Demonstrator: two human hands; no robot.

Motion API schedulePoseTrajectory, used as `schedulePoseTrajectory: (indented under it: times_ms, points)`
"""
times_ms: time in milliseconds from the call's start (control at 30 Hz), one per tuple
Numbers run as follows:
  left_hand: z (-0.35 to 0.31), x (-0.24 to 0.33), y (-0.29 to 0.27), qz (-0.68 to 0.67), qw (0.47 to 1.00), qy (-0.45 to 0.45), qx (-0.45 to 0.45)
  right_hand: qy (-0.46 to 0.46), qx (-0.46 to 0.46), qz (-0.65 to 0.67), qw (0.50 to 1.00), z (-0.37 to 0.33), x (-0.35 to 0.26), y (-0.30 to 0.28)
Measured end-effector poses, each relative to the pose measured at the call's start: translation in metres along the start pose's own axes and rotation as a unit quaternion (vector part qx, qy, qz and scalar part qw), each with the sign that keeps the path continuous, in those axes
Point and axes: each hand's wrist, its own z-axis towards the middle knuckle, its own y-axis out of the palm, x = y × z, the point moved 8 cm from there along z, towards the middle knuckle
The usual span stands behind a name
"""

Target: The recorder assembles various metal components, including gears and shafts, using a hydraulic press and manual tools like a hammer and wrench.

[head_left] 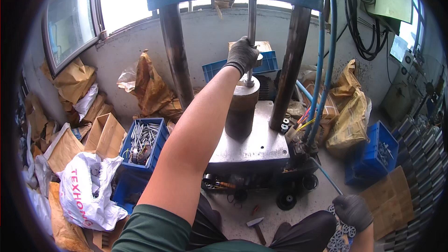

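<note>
My left hand (242, 56), in a dark grey knit glove, is closed around a metal shaft (249, 77) beneath the ram rod (252, 16) of a press. A small round metal collar (259, 59) shows beside the fingers. Under the hand, the shaft's lower end stands on a dark steel cylinder (242, 112), which rests on the press's pale metal table (261, 144). At the lower right my right hand (353, 212), gloved alike, is closed on the end of a thin blue lever (326, 176). Most of both grips is hidden by the gloves.
Press columns (175, 51) and blue hoses (329, 60) flank the work. A blue bin of metal shafts (144, 142) and a white sack (91, 191) stand left. A hammer (255, 226) lies on the floor. Ring-shaped metal parts (338, 238) sit under my right hand.
</note>
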Motion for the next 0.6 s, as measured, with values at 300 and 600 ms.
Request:
schedulePoseTrajectory:
  times_ms: [300,600]
  points:
    - [0.006,0.001,0.009,0.063,0.998,0.013,0.005,-0.016,-0.005,0.007,1.0,0.0,0.009,0.004]
    - [0.007,-0.009,0.011,0.091,0.995,0.04,-0.001,-0.113,0.289,0.007,0.951,0.035,-0.016,-0.076]
